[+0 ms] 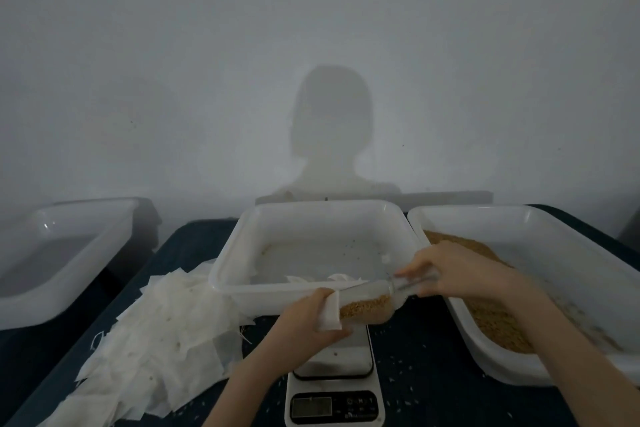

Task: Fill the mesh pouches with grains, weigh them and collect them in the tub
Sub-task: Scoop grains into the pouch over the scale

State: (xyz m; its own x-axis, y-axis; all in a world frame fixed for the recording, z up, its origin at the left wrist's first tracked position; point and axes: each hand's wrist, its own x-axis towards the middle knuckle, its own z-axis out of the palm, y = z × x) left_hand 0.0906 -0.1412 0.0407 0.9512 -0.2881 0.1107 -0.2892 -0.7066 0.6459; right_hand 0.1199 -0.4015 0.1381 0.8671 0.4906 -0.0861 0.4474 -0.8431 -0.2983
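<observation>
Above the scale point(334, 378) at the tabletop's near edge, the right hand point(450, 270), gripping a clear scoop point(372, 302), lies level with the mesh pouch point(329, 310) pinched open by the left hand point(311, 317), scoop pointing leftward into its mouth.

**Bare wall, dim light**

You're facing a plain grey-white wall point(207, 62), dimly lit, with a head-and-shoulders shadow point(332, 128) cast square in the middle. Below it runs your dark blue tabletop point(415, 350).

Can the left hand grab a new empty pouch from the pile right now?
Probably not yet. The left hand is busy holding a pouch at the scoop. The pile of pouches lies close beside it, uncovered, so once it lets go the way looks free.
</observation>
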